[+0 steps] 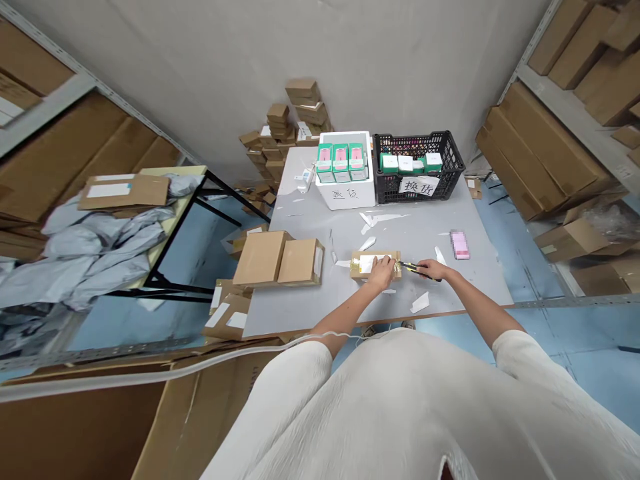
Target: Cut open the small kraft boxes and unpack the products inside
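A small cardboard box [355, 268] with a white label and shiny tape lies near the table's front edge. My left hand [382, 273] rests over its top and near side, holding it, with the fingers bent toward the taped right end. My right hand [434, 269] is closed around black-and-yellow scissors [411, 267]. Their tip points left and meets the box's right end; the exact contact is too small to make out. Two larger cardboard boxes [263, 259] stand to the left. A pink pixelated item [459, 245] lies to the right of my right hand.
White paper scraps [420, 303] lie about the grey table [300, 217]. At the back stand a white bin [346, 196] with green-and-pink packs and a black crate [453, 175]. Grey parcels [110, 240] fill a left side table. A white cable [200, 363] crosses at lower left.
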`<act>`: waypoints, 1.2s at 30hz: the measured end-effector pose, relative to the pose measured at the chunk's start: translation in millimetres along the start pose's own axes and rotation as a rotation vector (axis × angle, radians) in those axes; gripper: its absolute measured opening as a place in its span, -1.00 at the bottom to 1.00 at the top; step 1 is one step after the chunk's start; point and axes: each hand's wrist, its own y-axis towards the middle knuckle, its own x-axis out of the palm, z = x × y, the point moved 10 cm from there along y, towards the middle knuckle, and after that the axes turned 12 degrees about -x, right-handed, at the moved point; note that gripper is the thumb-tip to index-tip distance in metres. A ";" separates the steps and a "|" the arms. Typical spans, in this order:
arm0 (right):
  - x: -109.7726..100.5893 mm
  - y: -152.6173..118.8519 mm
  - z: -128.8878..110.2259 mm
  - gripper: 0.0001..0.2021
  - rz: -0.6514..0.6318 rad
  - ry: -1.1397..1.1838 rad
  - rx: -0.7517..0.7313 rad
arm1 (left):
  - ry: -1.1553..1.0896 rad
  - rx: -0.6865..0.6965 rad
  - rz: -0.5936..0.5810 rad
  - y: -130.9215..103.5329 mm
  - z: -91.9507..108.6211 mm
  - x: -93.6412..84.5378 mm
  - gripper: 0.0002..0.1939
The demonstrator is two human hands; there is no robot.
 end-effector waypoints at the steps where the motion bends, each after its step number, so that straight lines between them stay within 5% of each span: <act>1: 0.1 0.9 -2.5 -0.66 0.012 -0.008 -0.005 | -0.003 0.003 0.000 -0.1 0.3 0.0 -0.32; 8: 13.2 -14.0 -14.0 -0.69 -0.096 -0.046 0.035 | -0.004 -0.007 0.011 0.8 -1.5 -3.9 -0.35; 18: -14.6 -30.2 -6.7 -0.65 0.225 0.110 0.076 | -0.137 0.037 0.098 -3.6 -11.0 -12.0 -0.14; 22: -17.0 -31.1 -16.4 -0.68 0.278 0.083 0.030 | -0.184 -0.010 0.147 0.4 -21.8 -23.2 -0.24; 28: -14.2 -31.7 -40.5 -0.68 0.294 -0.135 -0.088 | -0.173 -0.101 0.173 14.8 -43.5 -26.0 -0.39; 36: -3.3 -24.3 -57.9 -0.71 0.229 -0.515 -0.165 | -0.090 -0.029 0.186 28.0 -49.0 -20.6 -0.47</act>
